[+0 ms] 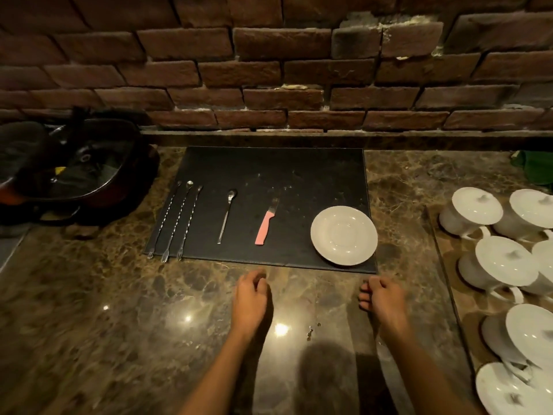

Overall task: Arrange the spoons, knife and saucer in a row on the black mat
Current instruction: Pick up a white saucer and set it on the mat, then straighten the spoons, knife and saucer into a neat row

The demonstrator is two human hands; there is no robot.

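Observation:
On the black mat [269, 169] lie, from left to right, three long twisted bar spoons [176, 220] with forked ends, a small teaspoon [226, 215], a pink-handled knife [266, 223] and a white saucer [344, 235] at the mat's near right corner. My left hand [251, 298] hovers over the marble counter just in front of the mat, fingers loosely curled, holding nothing. My right hand [380, 298] is level with it below the saucer, fingers curled inward and empty. Neither hand touches the mat's items.
A dark bag [71, 169] with odds and ends sits at the left by the brick wall [269, 70]. Several white lidded cups [502, 259] stand on a glass sheet at the right. A green object [535, 170] lies far right.

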